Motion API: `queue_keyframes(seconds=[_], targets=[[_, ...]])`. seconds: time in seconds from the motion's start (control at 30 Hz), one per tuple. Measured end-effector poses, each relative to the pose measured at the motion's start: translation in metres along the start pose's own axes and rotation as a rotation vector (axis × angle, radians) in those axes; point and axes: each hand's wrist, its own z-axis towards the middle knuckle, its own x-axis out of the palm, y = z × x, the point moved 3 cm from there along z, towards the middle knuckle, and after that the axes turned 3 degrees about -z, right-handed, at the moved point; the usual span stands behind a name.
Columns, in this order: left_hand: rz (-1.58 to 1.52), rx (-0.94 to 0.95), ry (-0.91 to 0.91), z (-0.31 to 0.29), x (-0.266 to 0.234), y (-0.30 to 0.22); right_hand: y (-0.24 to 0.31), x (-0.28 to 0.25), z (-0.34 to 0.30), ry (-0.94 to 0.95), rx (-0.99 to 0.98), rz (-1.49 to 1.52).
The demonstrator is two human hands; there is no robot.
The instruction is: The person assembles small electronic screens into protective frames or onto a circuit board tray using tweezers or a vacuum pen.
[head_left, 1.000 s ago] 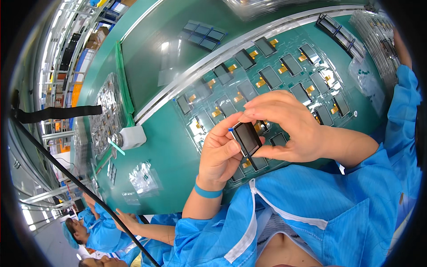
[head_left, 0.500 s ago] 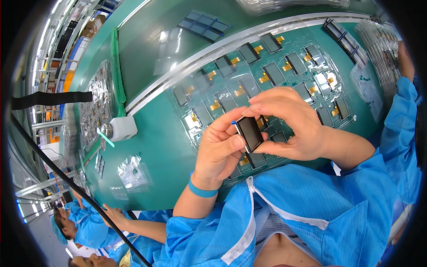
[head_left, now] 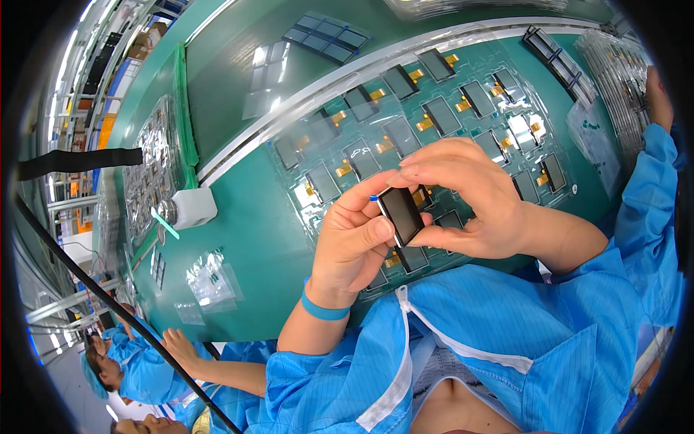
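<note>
Between my two hands is a small dark display panel (head_left: 402,215), tilted, with a pale edge and a bit of blue tape at its upper left corner. My left hand (head_left: 354,231) is closed on its left side, thumb against the near edge. From the right, my right hand (head_left: 473,199) pinches it, fingers at the top corner and thumb at the lower edge. Beneath the hands lies a clear plastic tray (head_left: 289,192) with several display panels (head_left: 442,116) in its pockets, each with an orange flex cable (head_left: 463,105). My hands hide part of this tray.
At left stand a white bottle (head_left: 195,207) with a green strip and another loaded tray (head_left: 152,155). Clear plastic bags (head_left: 211,282) lie nearby. Stacked trays (head_left: 614,72) and a dark frame strip (head_left: 557,64) are at far right. Co-workers' hands (head_left: 181,351) show at lower left and far right.
The view has shifted slightly, so the table things sit a little further left. My hands keep the same hold on the display panel. The co-worker's hand at lower left has changed pose.
</note>
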Motion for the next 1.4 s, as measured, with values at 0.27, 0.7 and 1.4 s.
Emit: queue_keyframes(seconds=[0.27, 0.7, 1.4], targets=[[-0.01, 0.0, 0.013, 0.0002, -0.0001, -0.0001, -0.001, 0.0007, -0.0004, -0.001, -0.011, -0.001], [-0.021, -0.009, 0.001, 0.0001, 0.0008, -0.0002, -0.0015, 0.001, -0.0011, 0.006, 0.003, -0.022], [-0.065, -0.013, -0.023, -0.0001, -0.0022, 0.0016, -0.0032, 0.0016, -0.0025, 0.014, 0.028, -0.035]])
